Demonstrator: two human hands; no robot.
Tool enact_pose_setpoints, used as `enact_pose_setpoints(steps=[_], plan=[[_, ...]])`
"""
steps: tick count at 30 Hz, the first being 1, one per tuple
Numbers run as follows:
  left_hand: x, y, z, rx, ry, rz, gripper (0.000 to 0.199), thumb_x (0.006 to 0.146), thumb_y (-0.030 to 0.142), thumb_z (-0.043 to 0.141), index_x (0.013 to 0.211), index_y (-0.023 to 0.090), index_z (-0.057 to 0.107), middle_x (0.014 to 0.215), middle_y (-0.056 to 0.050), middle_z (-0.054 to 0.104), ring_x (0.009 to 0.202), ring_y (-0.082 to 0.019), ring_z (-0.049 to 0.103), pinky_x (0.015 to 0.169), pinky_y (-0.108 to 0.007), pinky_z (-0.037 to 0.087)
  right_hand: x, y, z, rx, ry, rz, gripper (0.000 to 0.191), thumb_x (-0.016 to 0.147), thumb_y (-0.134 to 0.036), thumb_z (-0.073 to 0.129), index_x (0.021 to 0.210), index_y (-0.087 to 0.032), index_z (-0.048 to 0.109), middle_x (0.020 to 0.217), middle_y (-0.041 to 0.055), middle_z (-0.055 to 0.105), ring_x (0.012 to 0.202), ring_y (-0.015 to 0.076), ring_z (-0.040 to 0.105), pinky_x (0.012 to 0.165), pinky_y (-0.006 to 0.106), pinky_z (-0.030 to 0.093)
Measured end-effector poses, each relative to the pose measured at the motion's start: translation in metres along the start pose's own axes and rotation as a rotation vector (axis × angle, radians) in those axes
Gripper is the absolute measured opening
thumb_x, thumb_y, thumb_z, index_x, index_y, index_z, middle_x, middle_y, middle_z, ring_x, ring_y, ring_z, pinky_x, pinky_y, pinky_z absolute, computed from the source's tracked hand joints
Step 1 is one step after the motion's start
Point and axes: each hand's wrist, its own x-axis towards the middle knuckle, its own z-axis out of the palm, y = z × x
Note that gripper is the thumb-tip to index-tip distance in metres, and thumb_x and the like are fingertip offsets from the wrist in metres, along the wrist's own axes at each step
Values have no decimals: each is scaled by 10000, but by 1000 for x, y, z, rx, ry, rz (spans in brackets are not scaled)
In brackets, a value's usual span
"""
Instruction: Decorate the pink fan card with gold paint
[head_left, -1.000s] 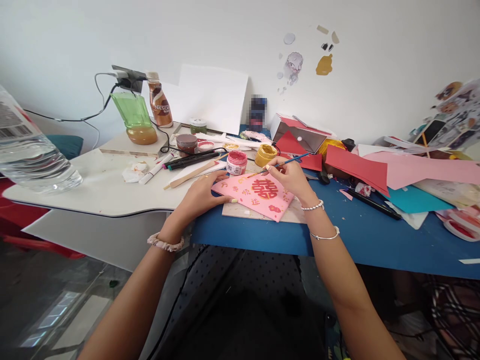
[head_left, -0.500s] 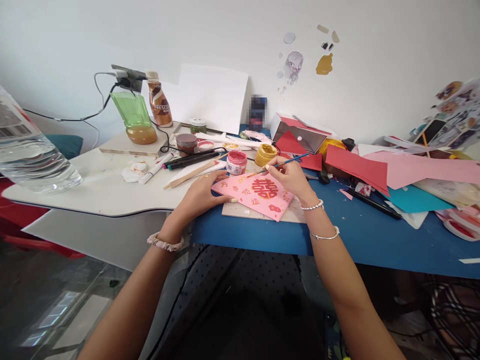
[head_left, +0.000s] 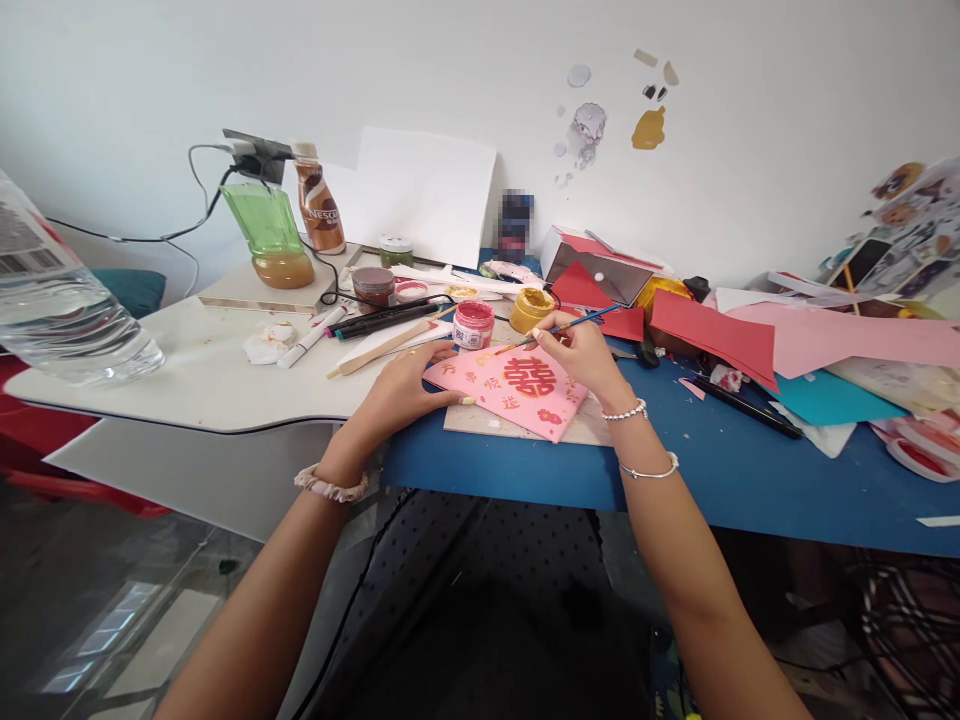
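Observation:
A pink envelope-like paper (head_left: pixel 491 392) with a red-and-gold character and small gold marks lies tilted on a pale board (head_left: pixel 480 422). My left hand (head_left: pixel 415 385) rests at its left edge, thumb and fingers apart. In a pinch, my right hand (head_left: pixel 576 350) holds a thin blue paintbrush (head_left: pixel 592 316), its tip at the paper's upper part. Just behind the paper stand an open jar of pinkish-red paint (head_left: pixel 473 325) and an open jar of yellow paint (head_left: pixel 531 311).
Markers (head_left: pixel 386 318), a wooden stick and more jars lie behind my left hand. A green container (head_left: pixel 268 235), a coffee bottle (head_left: pixel 320 205) and a large water bottle (head_left: pixel 67 300) stand left. Red paper (head_left: pixel 712 335), teal paper (head_left: pixel 836 397) and a black pen (head_left: pixel 746 408) lie right.

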Motion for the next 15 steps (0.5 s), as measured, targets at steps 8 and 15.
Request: enact_pose_setpoints(steps=[8, 15], plan=[[-1, 0, 0, -1, -3, 0, 633, 664, 484, 636, 1203, 203, 458, 1257, -75, 536, 1161, -265, 475, 963, -396, 375, -1, -4, -2, -20, -6, 15, 132, 768, -261, 488, 710, -165, 557, 698, 24, 649, 637, 127, 573, 586, 259, 391], [-1, 2, -1, -6, -12, -8, 627, 666, 486, 630, 1201, 210, 456, 1260, -73, 533, 1167, -268, 471, 966, -402, 374, -1, -4, -3, -33, -1, 26, 119, 761, -253, 486, 693, -172, 541, 663, 20, 647, 603, 121, 557, 552, 253, 371]])
